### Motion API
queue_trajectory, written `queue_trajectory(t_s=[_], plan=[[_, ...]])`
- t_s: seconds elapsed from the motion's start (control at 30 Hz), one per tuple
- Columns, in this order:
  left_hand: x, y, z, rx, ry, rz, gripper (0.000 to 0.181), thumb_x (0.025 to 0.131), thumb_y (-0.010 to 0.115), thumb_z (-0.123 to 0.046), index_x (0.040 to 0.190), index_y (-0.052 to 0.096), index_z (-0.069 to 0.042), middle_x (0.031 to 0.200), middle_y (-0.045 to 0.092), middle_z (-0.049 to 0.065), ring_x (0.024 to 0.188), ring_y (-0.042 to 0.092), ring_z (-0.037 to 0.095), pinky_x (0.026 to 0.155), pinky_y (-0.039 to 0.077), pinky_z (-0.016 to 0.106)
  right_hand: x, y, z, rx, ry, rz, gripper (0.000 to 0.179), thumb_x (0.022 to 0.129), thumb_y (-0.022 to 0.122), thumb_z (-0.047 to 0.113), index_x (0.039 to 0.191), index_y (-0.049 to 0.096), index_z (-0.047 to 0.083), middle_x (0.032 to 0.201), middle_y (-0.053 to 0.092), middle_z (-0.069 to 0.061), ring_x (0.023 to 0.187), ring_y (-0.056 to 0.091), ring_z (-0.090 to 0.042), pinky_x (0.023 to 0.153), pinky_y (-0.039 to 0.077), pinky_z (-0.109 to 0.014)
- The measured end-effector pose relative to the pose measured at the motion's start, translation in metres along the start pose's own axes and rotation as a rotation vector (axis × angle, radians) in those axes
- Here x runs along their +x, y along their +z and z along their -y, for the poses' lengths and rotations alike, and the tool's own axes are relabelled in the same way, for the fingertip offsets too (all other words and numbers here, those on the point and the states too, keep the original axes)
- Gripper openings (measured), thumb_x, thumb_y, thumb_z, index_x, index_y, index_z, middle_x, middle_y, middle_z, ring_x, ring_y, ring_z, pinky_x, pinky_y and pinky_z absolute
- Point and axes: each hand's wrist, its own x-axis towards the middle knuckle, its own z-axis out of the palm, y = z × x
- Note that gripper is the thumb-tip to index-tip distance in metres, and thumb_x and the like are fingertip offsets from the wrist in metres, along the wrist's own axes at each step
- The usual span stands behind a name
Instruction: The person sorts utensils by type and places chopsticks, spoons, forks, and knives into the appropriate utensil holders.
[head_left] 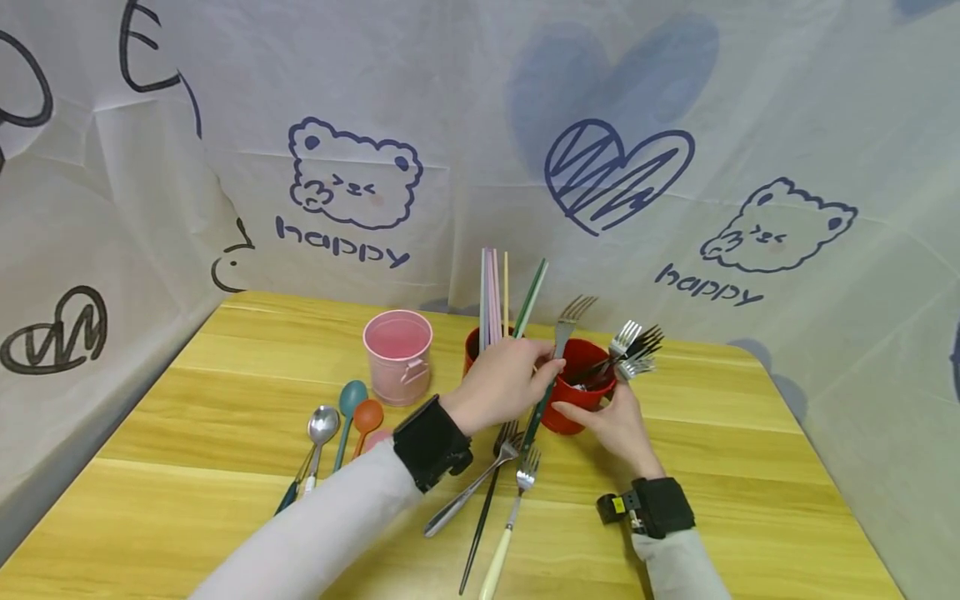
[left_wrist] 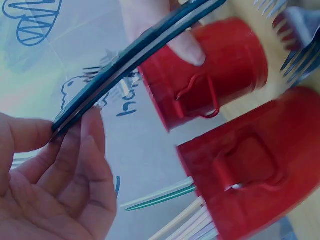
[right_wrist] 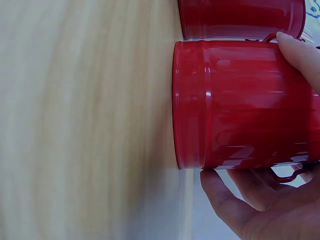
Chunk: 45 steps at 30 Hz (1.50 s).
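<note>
My left hand (head_left: 504,379) pinches a fork (head_left: 561,333) with a dark green handle, tines up, just left of the right red bucket (head_left: 562,419). In the left wrist view, thumb and fingertips grip the end of the green handle (left_wrist: 115,72). Around that bucket curls my right hand (head_left: 624,427), thumb on one side and fingers on the other, as the right wrist view shows on the bucket wall (right_wrist: 250,105). Several forks (head_left: 626,337) lean out of it to the right. The bucket stands on the wooden table (head_left: 720,467).
Beside it, another red bucket (left_wrist: 260,165) holds several chopsticks (head_left: 492,292). A pink bucket (head_left: 397,367) stands farther left. Spoons (head_left: 322,425) lie in front of it. A silver fork (head_left: 468,496) and a cream-handled fork (head_left: 513,508) lie near a dark utensil, and a cloth wall rises behind.
</note>
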Motion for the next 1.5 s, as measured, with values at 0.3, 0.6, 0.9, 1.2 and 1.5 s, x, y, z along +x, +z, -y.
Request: queue_trajectory(t_s=[0.3, 0.6, 0.9, 1.2, 1.5], plan=[[0.020, -0.006, -0.009, -0.013, 0.034, -0.135, 0.021, 0.105, 0.054, -0.027, 0.094, 0.063, -0.011, 0.061, 0.044, -0.001, 0.050, 0.047, 0.011, 0.047, 0.034, 0.019, 0.000, -0.001, -0.002, -0.017, -0.008, -0.008, 0.083, 0.080, 0.087, 0.022, 0.147, 0.039, 0.012, 0.144, 0.055, -0.016, 0.131, 0.053, -0.034, 0.113, 0.043, -0.053], [0.034, -0.002, -0.014, 0.007, 0.102, -0.302, 0.020, 0.104, 0.055, -0.023, 0.092, 0.063, -0.010, 0.061, 0.045, 0.000, 0.054, 0.047, 0.012, 0.049, 0.032, 0.018, 0.000, 0.000, -0.002, -0.001, -0.007, -0.003, 0.082, 0.080, 0.087, 0.023, 0.148, 0.040, 0.014, 0.145, 0.055, -0.015, 0.133, 0.052, -0.034, 0.114, 0.041, -0.054], [0.041, 0.008, -0.012, 0.053, 0.114, -0.320, 0.022, 0.105, 0.054, -0.025, 0.089, 0.061, -0.012, 0.064, 0.045, -0.002, 0.056, 0.048, 0.012, 0.050, 0.030, 0.018, 0.000, 0.000, -0.001, 0.002, -0.007, 0.001, 0.083, 0.080, 0.087, 0.024, 0.147, 0.041, 0.013, 0.143, 0.056, -0.014, 0.132, 0.053, -0.033, 0.114, 0.042, -0.053], [0.046, 0.021, -0.008, 0.100, 0.091, -0.243, 0.021, 0.105, 0.054, -0.027, 0.093, 0.063, -0.014, 0.066, 0.045, -0.003, 0.060, 0.049, 0.012, 0.053, 0.032, 0.019, 0.000, -0.001, -0.001, -0.012, -0.001, 0.007, 0.082, 0.081, 0.086, 0.024, 0.148, 0.040, 0.012, 0.144, 0.055, -0.014, 0.132, 0.053, -0.033, 0.113, 0.042, -0.051], [0.050, 0.031, -0.009, 0.230, 0.038, -0.136, 0.024, 0.106, 0.052, -0.030, 0.090, 0.062, -0.015, 0.066, 0.051, -0.003, 0.063, 0.057, 0.013, 0.053, 0.039, 0.022, 0.000, -0.003, 0.000, -0.022, -0.011, 0.004, 0.085, 0.080, 0.086, 0.024, 0.149, 0.039, 0.013, 0.145, 0.054, -0.013, 0.132, 0.053, -0.032, 0.113, 0.042, -0.050]])
